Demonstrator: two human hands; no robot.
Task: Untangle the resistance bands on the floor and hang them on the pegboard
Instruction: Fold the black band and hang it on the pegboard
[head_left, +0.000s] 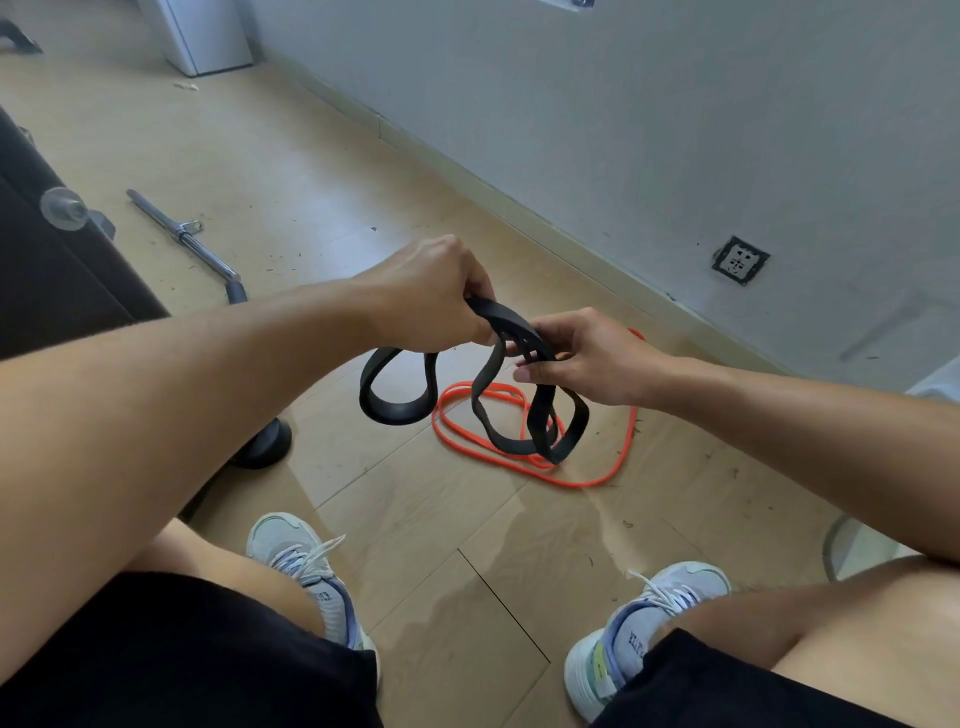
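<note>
Still untangling: your left hand (431, 291) and right hand (576, 358) both grip the wide black rubber bands (511, 325).
Next, judge which loop crosses; the thin orange band (618, 462) lies on the wooden floor (467, 545).

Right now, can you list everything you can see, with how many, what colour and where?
black resistance bands: count unclear, black, tangled loops hanging from both hands over the floor
orange band: one, orange, lying on the floor under the black loops
metal bar: one, silver, on the floor at left
wall socket: one, dark frame, low on the grey wall
white cabinet: one, white, far corner
floor: light wood planks
dark furniture: one, dark brown, left edge
shoes: two, grey-white, bottom
shorts: black, bottom
left hand: grip on the black bands
right hand: grip on the black bands
</note>
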